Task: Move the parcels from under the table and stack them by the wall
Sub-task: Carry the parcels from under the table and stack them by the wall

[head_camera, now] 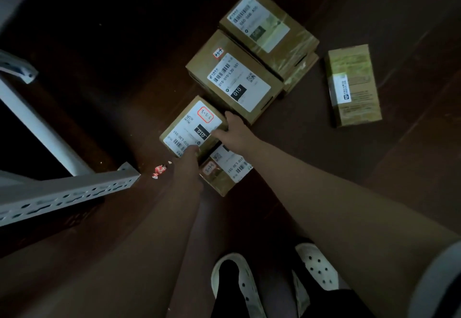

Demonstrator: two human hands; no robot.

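Honestly early days: both hands (189, 153) (232, 130), fingers clamped on small box (192, 125); other parcels (234, 80) unstacked on floor.

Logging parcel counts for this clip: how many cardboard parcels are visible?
5, maybe a sixth: top parcel with an edge showing beneath; large parcel below it; lone parcel right; held parcel under both hands; nearest parcel.
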